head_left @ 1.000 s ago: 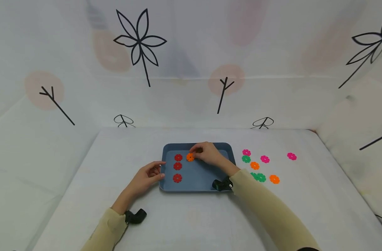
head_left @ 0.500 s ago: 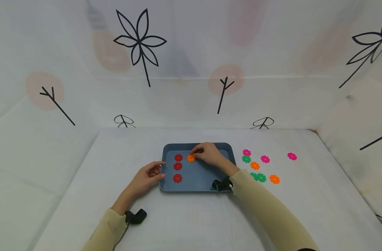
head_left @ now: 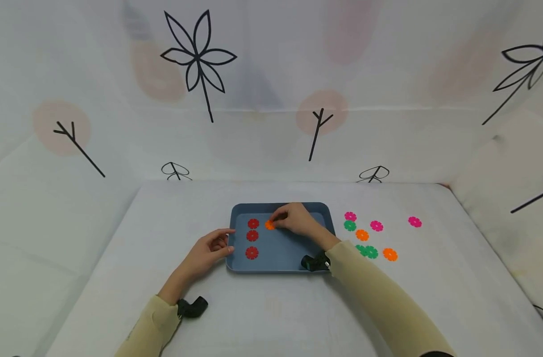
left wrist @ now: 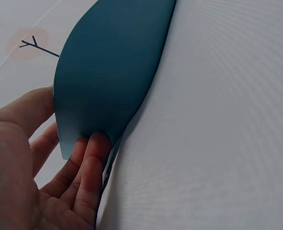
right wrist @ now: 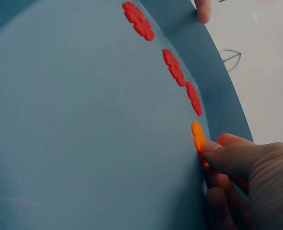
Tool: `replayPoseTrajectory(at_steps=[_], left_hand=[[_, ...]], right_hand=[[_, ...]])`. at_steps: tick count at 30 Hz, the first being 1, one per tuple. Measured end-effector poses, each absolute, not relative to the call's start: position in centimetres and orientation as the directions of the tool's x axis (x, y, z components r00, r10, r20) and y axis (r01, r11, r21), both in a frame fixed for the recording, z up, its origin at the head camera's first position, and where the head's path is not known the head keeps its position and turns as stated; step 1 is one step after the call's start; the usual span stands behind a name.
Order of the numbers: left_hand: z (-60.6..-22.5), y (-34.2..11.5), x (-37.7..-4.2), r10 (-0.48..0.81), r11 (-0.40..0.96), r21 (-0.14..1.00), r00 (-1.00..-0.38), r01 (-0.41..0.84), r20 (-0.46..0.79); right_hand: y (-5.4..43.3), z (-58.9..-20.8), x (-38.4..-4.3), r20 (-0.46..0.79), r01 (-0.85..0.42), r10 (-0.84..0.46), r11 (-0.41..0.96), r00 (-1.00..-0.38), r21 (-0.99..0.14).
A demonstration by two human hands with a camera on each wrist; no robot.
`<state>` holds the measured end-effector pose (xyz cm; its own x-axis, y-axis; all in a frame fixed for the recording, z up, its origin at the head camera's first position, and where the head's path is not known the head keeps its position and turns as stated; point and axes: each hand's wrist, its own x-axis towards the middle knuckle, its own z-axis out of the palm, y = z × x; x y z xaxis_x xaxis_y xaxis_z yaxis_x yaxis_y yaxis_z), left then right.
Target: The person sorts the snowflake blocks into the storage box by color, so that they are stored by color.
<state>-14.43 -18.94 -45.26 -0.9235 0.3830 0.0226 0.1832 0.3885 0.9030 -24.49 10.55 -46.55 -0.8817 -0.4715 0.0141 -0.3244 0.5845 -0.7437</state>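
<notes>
A blue-grey rectangular tray [head_left: 280, 263] lies on the white-covered table. At its left edge my left hand [head_left: 207, 253] holds the rim; in the left wrist view, curled fingers [left wrist: 97, 146] press the tray's outer wall. My right hand [head_left: 297, 220] reaches over the tray and pinches an orange flower-shaped disc [head_left: 269, 225] between thumb and fingers, close over the tray floor. The right wrist view shows the orange disc [right wrist: 198, 136] partly behind the thumb. To its left, three red flower discs [head_left: 252, 236] lie in a column inside the tray.
Right of the tray, several loose flower discs lie on the table: pink [head_left: 376, 226], green [head_left: 370, 252] and orange [head_left: 390, 254]. A black wrist camera [head_left: 315, 263] overlaps the tray's lower right. Patterned white cloth [head_left: 262, 144] rises behind the table.
The right fingers have shifted very slightly and cover more of the orange disc. My left hand, the tray and the other discs stay where they were.
</notes>
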Motion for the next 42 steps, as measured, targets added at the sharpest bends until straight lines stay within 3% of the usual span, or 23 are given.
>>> replayPoseTrajectory(at_steps=[10, 24, 34, 42], left_hand=[[-45.4, -19.0, -14.5, 0.382, 0.388, 0.903, -0.924, 0.184, 0.024], [-45.5, -18.9, -14.3, 0.365, 0.390, 0.909, -0.931, 0.148, -0.005], [-45.2, -18.9, -14.4, 0.376, 0.386, 0.907, -0.927, 0.165, 0.009], [-45.3, -18.9, -14.4, 0.377, 0.380, 0.908, -0.926, 0.174, 0.019]], right_hand=[[10.4, -46.5, -24.5, 0.026, -0.331, -0.453, 0.609, -0.891, -0.721], [11.5, -44.4, -24.5, 0.043, -0.310, -0.455, 0.530, -0.889, -0.789], [16.6, -41.4, -24.2, 0.104, -0.293, -0.345, 0.558, -0.933, -0.776], [22.6, -41.4, -23.1, 0.074, -0.191, -0.211, 0.610, -0.975, -0.769]])
